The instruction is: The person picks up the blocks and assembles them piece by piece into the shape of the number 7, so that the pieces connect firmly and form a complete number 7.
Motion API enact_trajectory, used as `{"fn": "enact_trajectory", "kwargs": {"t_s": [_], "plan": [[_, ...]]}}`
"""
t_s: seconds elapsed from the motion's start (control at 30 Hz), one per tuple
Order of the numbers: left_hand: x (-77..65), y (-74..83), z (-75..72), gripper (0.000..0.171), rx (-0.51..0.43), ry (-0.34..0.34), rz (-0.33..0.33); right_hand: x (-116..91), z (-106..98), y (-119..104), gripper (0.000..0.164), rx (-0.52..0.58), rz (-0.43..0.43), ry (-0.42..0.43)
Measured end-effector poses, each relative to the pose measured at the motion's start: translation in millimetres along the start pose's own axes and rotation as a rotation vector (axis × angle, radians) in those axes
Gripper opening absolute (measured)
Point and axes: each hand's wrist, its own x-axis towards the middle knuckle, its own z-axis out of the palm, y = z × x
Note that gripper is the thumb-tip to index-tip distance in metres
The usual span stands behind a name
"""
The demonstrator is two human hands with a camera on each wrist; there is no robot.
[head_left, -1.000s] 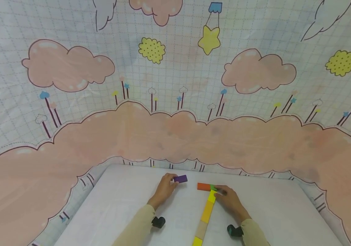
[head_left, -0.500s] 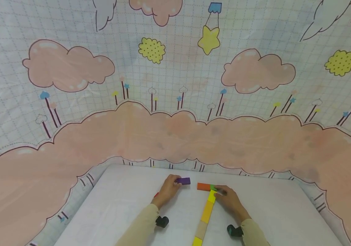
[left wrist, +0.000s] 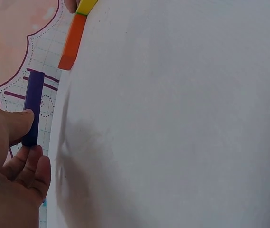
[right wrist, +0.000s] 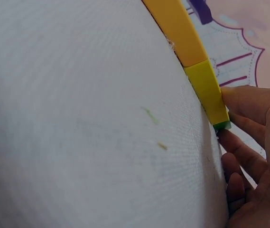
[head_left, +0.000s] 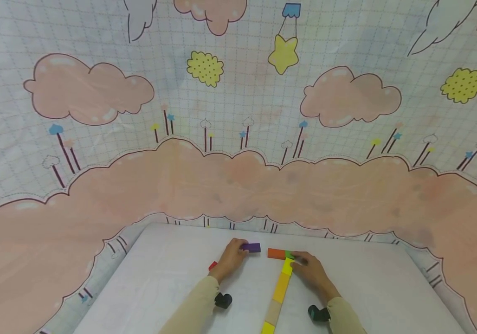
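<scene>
My left hand (head_left: 231, 257) pinches one end of a purple block (head_left: 252, 247), thumb on its side in the left wrist view. The block's free end points at an orange-red block (head_left: 276, 253), with a gap between them. A small green block (head_left: 289, 254) continues from that block's right end. Around this corner my right hand (head_left: 311, 269) closes its fingertips, the thumb against a yellow block (right wrist: 207, 90) and fingers by the green one. From the yellow block a row runs toward me: an amber block (head_left: 281, 287), a beige block (head_left: 273, 311) and another yellow block (head_left: 268, 328).
A red block (head_left: 213, 266) lies beside the left wrist, partly hidden by it. The white table (head_left: 389, 287) ends at a cloud-patterned cloth (head_left: 238, 185) behind. Dark wrist-worn devices (head_left: 223, 300) sit on the inner side of both forearms.
My left hand has moved right and slightly nearer with the purple block, closing on the orange-red block. The red block has come into view behind the wrist. My right hand holds still.
</scene>
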Motion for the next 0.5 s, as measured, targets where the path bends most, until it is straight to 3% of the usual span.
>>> {"fn": "enact_trajectory", "kwargs": {"t_s": [0.5], "plan": [[5.4, 1.8, 13.3, 0.030, 0.010, -0.023, 0.016, -1, 0, -2, 0.036, 0.001, 0.004, 0.010]]}}
